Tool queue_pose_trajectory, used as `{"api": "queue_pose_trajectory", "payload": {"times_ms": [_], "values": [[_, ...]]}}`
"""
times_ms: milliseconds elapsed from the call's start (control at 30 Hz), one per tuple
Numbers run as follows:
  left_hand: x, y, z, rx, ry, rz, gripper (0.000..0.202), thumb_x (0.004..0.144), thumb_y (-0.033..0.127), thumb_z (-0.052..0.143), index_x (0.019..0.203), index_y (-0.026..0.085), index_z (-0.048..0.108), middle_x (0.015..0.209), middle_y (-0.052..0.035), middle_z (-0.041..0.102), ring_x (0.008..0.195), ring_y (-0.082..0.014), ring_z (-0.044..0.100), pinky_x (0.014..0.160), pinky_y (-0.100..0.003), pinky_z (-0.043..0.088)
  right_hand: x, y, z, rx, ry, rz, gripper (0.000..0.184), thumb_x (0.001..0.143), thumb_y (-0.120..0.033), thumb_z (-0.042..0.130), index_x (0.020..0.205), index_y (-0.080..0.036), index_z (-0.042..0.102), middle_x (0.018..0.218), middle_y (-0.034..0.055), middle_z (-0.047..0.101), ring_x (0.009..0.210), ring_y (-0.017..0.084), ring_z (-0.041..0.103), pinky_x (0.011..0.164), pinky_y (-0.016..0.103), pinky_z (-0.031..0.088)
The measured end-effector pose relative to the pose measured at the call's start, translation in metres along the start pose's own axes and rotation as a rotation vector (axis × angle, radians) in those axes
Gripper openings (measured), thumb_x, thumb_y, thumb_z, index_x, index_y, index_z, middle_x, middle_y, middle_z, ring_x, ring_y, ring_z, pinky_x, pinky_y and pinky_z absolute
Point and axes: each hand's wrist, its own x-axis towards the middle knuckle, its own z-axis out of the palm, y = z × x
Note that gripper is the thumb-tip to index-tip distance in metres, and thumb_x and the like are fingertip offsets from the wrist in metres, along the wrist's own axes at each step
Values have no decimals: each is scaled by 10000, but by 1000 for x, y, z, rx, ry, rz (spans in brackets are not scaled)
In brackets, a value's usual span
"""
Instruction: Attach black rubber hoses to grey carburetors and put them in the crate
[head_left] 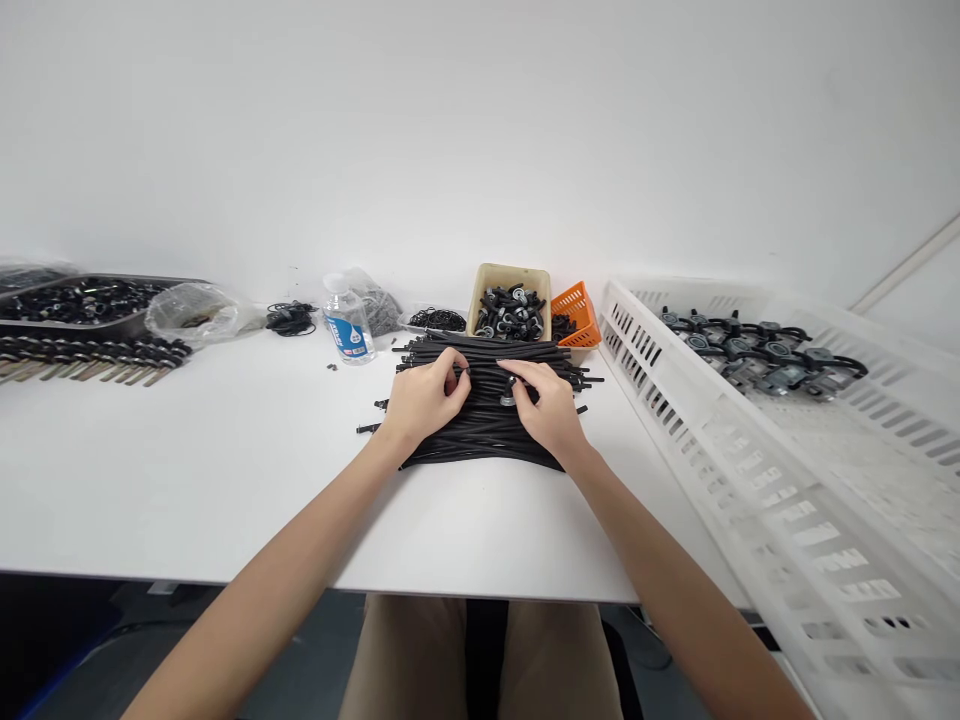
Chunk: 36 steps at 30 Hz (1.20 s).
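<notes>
Your right hand (546, 402) pinching small fitting (508, 399) over black tubes (487, 440); your left hand (426, 398) apart, curled, hold unclear.

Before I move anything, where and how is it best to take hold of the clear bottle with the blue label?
I would grip the clear bottle around its body, at the blue label, coming from the near left. It stands upright and its body is broader than the cap; the plastic bag sits close behind, and the black tubes lie to its right.
</notes>
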Motion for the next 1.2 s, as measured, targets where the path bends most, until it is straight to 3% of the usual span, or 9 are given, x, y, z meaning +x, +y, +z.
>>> {"api": "queue_pose_trajectory", "payload": {"times_ms": [167,400,667,800,1033,1200], "values": [[1,0,-1,-2,5,0,104,890,284,502,955,235,567,603,61,615,544,-131,596,567,-245,392,-2,-8,0,111,13,-67,323,909,-157,483,1151,-244,679,1115,40,725,965,188,676,904,367,559],[-1,0,0,6,7,3,106,883,273,502,956,234,568,608,53,626,554,-134,606,559,-240,387,-5,-15,3,210,-188,-58,294,866,-168,553,1122,-238,679,1012,32,724,815,155,664,789,315,584],[0,0,0,6,-4,0,103,880,273,500,947,237,569,606,54,628,548,-138,602,562,-246,387,-5,-17,2,242,-221,-11,316,837,-167,593,1128,-243,690,935,22,729,777,151,667,794,319,595],[0,0,-1,0,-23,-1,101,877,276,503,945,236,565,611,51,624,554,-144,602,563,-248,377,-6,-17,3,398,-207,26,323,827,-177,606,1136,-233,685,1013,39,735,847,158,694,806,315,608],[1,-1,-1,-8,-23,-7,107,884,279,499,944,232,574,610,53,608,552,-135,591,570,-247,382,-6,-22,1,450,-432,87,346,784,-102,605,1094,-214,709,865,5,717,748,124,669,772,289,604],[1,-1,-1,-11,-29,-7,115,885,291,500,944,228,575,607,57,601,549,-130,584,568,-245,378,-7,-22,1,450,-430,65,370,780,-78,614,1109,-218,710,827,-5,699,726,115,644,763,276,592]]}}
